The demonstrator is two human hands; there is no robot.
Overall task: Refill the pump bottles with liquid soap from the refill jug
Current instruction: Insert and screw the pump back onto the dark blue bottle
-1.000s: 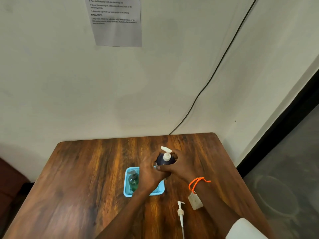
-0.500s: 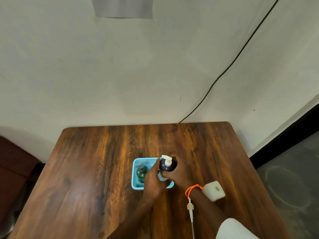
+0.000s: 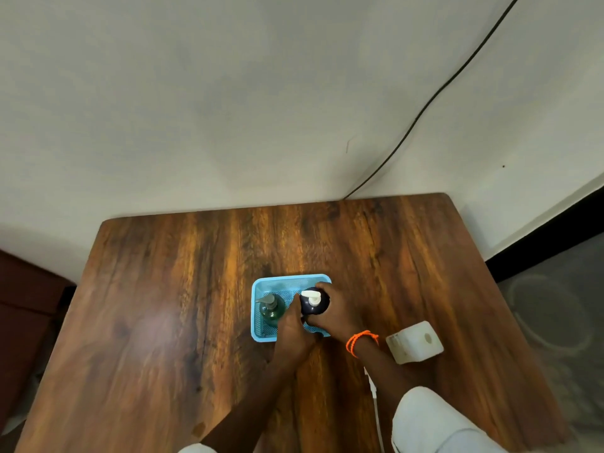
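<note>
Dark pump bottle (image 3: 314,305): both hands, left hand (image 3: 294,325) and right hand (image 3: 338,310), clasp it; seat upright in blue basket (image 3: 287,280) (beside green bottle (image 3: 271,310)).

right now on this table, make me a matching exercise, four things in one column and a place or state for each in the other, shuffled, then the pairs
Things:
1. green pump bottle
2. dark pump bottle
3. white refill jug
4. loose pump

Places or states:
A. gripped by both hands over the basket
B. lying by the right forearm
C. on the table, right of the right wrist
D. standing at the left of the blue basket

Pairs: 1-D, 2-A, 3-C, 4-B
</note>
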